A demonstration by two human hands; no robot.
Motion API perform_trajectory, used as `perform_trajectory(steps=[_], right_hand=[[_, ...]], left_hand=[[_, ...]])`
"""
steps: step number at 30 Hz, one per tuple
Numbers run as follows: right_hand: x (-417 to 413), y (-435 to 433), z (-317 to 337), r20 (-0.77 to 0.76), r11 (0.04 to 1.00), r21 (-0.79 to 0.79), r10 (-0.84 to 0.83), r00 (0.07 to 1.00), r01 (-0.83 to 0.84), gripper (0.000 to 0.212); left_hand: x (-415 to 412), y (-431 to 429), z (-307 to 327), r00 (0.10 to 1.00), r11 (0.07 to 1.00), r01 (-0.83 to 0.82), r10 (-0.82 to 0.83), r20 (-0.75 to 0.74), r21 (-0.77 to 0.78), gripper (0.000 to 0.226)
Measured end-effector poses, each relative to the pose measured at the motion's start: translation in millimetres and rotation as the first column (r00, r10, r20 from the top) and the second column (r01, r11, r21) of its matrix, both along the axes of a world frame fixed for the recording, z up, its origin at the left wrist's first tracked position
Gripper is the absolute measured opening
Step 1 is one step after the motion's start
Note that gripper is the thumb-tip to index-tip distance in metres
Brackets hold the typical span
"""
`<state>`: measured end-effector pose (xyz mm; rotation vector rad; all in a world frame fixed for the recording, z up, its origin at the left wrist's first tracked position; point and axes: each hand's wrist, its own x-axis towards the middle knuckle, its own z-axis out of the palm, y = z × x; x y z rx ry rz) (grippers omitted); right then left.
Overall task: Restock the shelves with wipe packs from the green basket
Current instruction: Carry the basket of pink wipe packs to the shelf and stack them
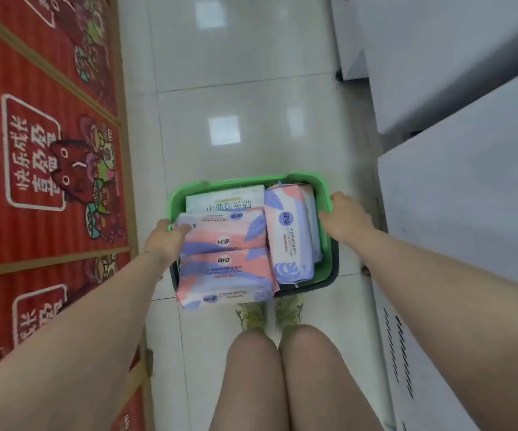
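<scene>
Green basket (pixel 298 177) is lower middle of the frame, one hand per side, which looks like the sensible way to keep a load this full level; left hand (pixel 166 241) curls over the left rim with fingertips against a pink-and-purple wipe pack (pixel 223 234); right hand (pixel 346 217) wraps the right rim. Packs lie flat and stacked on the left, an upright pack (pixel 288 234) stands on edge on the right, and a white pack (pixel 225 199) is tucked at the back; my guess is that's just to cram more in. No shelf anywhere in view, only glossy floor (pixel 236 88), red printed boxes (pixel 49 150) down the left edge and grey cabinets (pixel 469 197) on the right; the basket's bottom, the fingers under the rims and most of the shoes (pixel 251 315) are hidden; can't tell for sure if the basket is lifted or resting.
</scene>
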<state>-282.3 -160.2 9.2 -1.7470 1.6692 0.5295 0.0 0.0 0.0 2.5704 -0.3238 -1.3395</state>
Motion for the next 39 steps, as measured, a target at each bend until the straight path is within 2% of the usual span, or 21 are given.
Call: perform_trajectory(steps=[3, 6, 7, 10, 12, 15, 20, 24, 28, 31, 36, 39], right_hand=[[-8, 5, -40, -0.03, 0.981, 0.053, -0.184, 0.982, 0.186, 0.048], [-13, 10, -73, 0.006, 0.899, 0.16, -0.415, 0.91, 0.409, 0.051], [-15, 8, -83, 0.035, 0.877, 0.173, -0.46, 0.887, 0.448, 0.051], [-15, 8, -99, 0.096, 0.809, 0.189, -0.579, 0.81, 0.556, 0.052], [-12, 7, -105, 0.128, 0.753, 0.239, -0.651, 0.748, 0.614, 0.056], [-6, 4, -104, 0.124, 0.715, 0.28, -0.689, 0.714, 0.641, 0.052], [-3, 4, -94, 0.153, 0.707, 0.224, -0.706, 0.692, 0.671, 0.042], [1, -3, -60, 0.168, 0.698, 0.213, -0.715, 0.678, 0.683, 0.042], [6, -15, -9, 0.173, 0.728, 0.173, -0.685, 0.707, 0.663, 0.039], [16, -25, 41, 0.184, 0.766, 0.119, -0.642, 0.744, 0.632, 0.041], [44, -52, 136, 0.215, 0.752, 0.075, -0.654, 0.726, 0.655, 0.058], [60, -75, 191, 0.226, 0.745, 0.043, -0.656, 0.72, 0.665, 0.054]], left_hand=[[1, 14, -38, 0.99, 0.99, -0.136, 0.137, -0.033, 0.039, 0.07], [8, 29, -72, 0.967, 0.968, -0.247, 0.249, -0.05, 0.051, 0.081], [10, 33, -83, 0.944, 0.946, -0.323, 0.324, -0.07, 0.016, 0.079], [11, 37, -100, 0.836, 0.847, -0.528, 0.509, -0.202, -0.051, 0.053], [10, 39, -107, 0.789, 0.819, -0.573, 0.54, -0.295, -0.033, 0.046], [8, 36, -106, 0.734, 0.802, -0.597, 0.547, -0.403, 0.001, 0.039], [12, 30, -94, 0.698, 0.778, -0.628, 0.563, -0.443, 0.001, 0.038], [19, 22, -55, 0.709, 0.782, -0.623, 0.562, -0.426, -0.006, 0.039], [31, 12, 4, 0.724, 0.786, -0.618, 0.554, -0.411, -0.029, 0.038], [40, 2, 56, 0.745, 0.794, -0.605, 0.537, -0.396, -0.061, 0.036], [59, -23, 152, 0.764, 0.803, -0.58, 0.478, -0.433, -0.136, 0.034], [81, -42, 208, 0.795, 0.805, -0.557, 0.446, -0.41, -0.205, 0.034]])
